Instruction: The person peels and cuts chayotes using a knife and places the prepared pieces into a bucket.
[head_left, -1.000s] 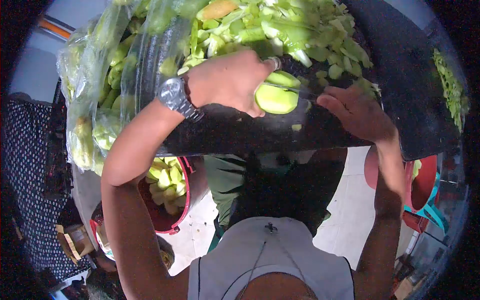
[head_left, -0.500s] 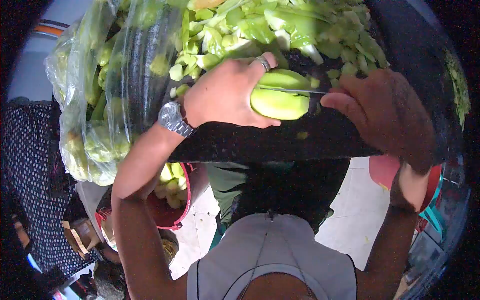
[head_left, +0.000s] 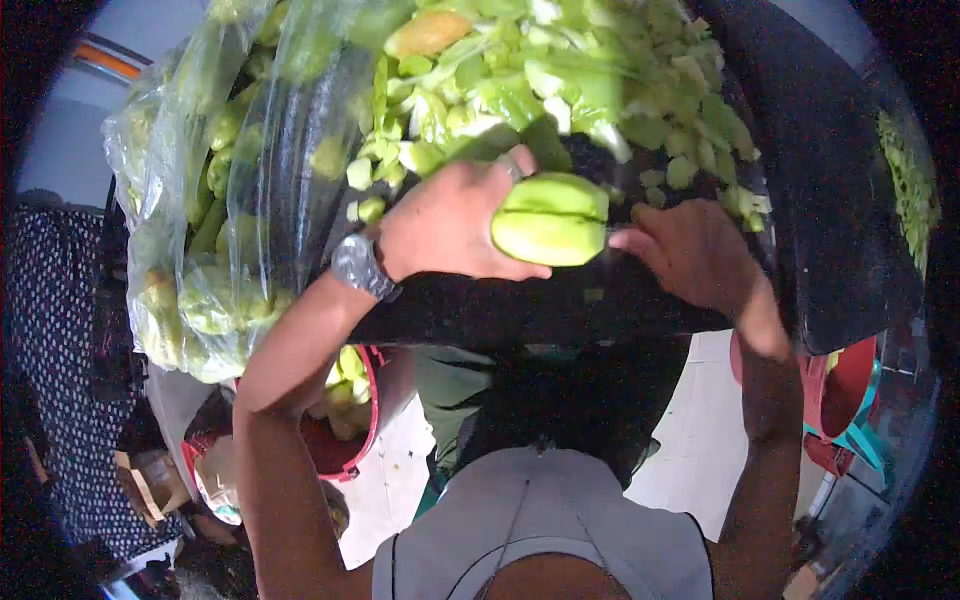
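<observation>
My left hand (head_left: 455,220), with a metal watch (head_left: 360,265) on the wrist, is wrapped round a light green peeled vegetable (head_left: 550,220) above the dark table (head_left: 460,305). A lengthwise slit runs along the vegetable's middle. Close to its right end, my right hand (head_left: 695,255) is closed in a grip; a knife shows only as a blurred bit between hand and vegetable, its handle hidden in the fingers. Cut green pieces (head_left: 560,80) lie piled beyond both hands.
Clear plastic bags of green vegetables (head_left: 215,200) lie on the left. Below the table, a red bucket (head_left: 345,465) holds pale pieces. Another red container (head_left: 850,390) stands at the right. An orange-brown vegetable (head_left: 428,34) rests by the pile.
The blade, earlier seen across the vegetable in its slit, no longer lies over it. My right hand has drawn slightly away from the slit. The view has shifted a little.
</observation>
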